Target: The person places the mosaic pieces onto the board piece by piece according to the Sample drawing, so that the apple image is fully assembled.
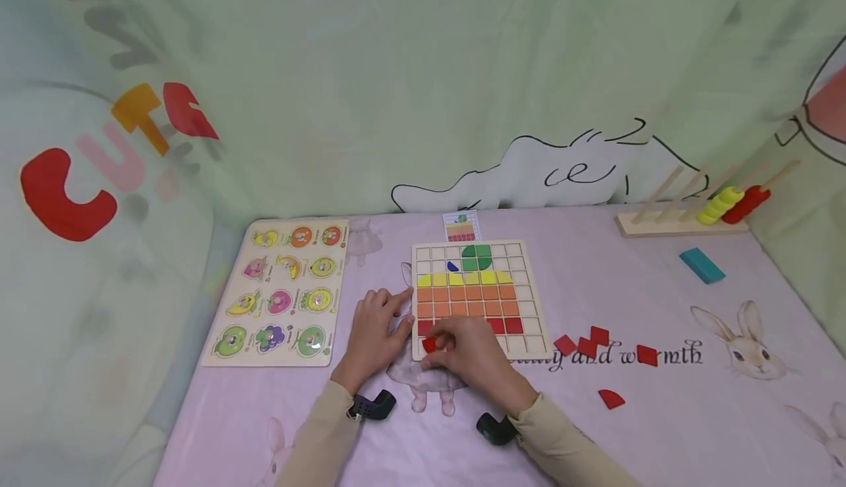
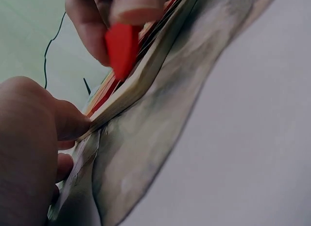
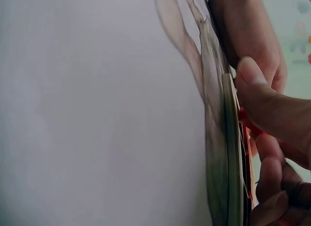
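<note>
A wooden grid board (image 1: 537,311) lies before me, with green, blue, yellow, orange and red tiles set in its cells. My right hand (image 1: 472,347) pinches a small red tile (image 1: 429,344) between thumb and fingers, over the board's lower left corner. In the left wrist view that red tile (image 2: 121,48) is tilted close above the board's rim. My left hand (image 1: 375,331) rests along the left side of the board, its thumb (image 2: 73,120) touching the edge. The right hand covers part of the red row.
Several loose red tiles (image 1: 587,347) lie right of the board, with a red quarter-round tile (image 1: 611,399) nearer. A fruit puzzle board (image 1: 277,292) is at left, a pattern card (image 1: 460,227) behind. At back right are a peg stand (image 1: 684,226) and a teal block (image 1: 703,265).
</note>
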Motion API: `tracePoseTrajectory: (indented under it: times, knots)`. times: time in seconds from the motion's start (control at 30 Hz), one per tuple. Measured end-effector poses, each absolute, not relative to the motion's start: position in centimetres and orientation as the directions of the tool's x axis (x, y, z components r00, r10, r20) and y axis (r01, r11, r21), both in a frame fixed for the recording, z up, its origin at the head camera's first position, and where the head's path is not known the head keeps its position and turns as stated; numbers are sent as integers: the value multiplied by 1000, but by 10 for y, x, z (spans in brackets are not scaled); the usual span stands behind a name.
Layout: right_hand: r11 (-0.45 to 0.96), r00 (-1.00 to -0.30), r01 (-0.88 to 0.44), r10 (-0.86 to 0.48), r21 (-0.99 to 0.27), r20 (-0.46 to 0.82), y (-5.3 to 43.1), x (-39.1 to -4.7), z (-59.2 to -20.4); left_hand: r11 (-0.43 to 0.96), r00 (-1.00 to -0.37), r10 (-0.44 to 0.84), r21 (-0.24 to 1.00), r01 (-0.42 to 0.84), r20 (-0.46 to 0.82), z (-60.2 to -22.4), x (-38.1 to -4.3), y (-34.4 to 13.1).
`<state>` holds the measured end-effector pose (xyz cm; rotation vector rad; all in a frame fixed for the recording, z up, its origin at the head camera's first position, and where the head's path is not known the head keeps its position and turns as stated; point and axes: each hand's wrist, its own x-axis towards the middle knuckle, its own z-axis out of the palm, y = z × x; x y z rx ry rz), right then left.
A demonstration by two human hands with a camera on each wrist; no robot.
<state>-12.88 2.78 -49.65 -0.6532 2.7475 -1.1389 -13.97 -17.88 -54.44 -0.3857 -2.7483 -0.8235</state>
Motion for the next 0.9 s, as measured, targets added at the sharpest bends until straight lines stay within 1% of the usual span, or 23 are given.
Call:
tracePoseTrajectory:
  times: [0.13, 0.33, 0.8, 0.9]
  knots:
    - [672, -892, -375, -448, -639, 52, 26, -130, -496, 807, -934, 181, 496, 320, 308, -544, -140, -179]
    - [627, -871, -380, -489, -680, 36, 31, -134, -494, 805, -933, 182, 498, 322, 310, -543, -141, -179]
    - [614, -864, -410, -498, -675, 72, 30, -134, -492, 809, -935, 181, 494, 318, 304, -544, -141, -178]
    - [618, -861, -431, -500, -657, 94, 28, -134, -494, 809, -934, 181, 493, 320, 308, -545, -141, -179]
